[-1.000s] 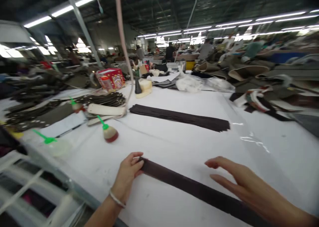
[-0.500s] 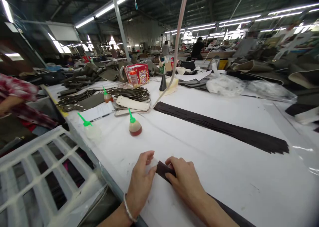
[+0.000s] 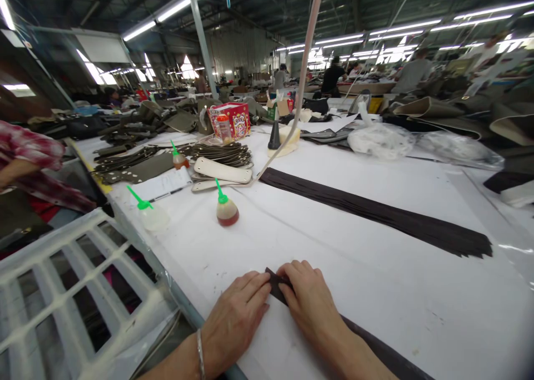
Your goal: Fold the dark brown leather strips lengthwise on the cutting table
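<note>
A long dark brown strip (image 3: 377, 349) lies across the near part of the white table (image 3: 334, 246). Both hands meet at its left end. My left hand (image 3: 237, 319) lies flat beside the end, fingers stretched out and touching it. My right hand (image 3: 311, 302) presses down on the strip's end with fingers together and curled. A bracelet sits on my left wrist. A stack of similar dark strips (image 3: 375, 213) lies farther back.
Two squeeze bottles with green nozzles (image 3: 225, 208) (image 3: 148, 213) stand left of centre, near stacked leather pieces (image 3: 221, 166) and a red box (image 3: 231, 121). A white plastic crate (image 3: 70, 291) sits at lower left. A person in a plaid sleeve (image 3: 29, 163) is at far left.
My right hand came from the strip's right part to its left end, joining the left hand. The left hand has flattened. The view swung left.
</note>
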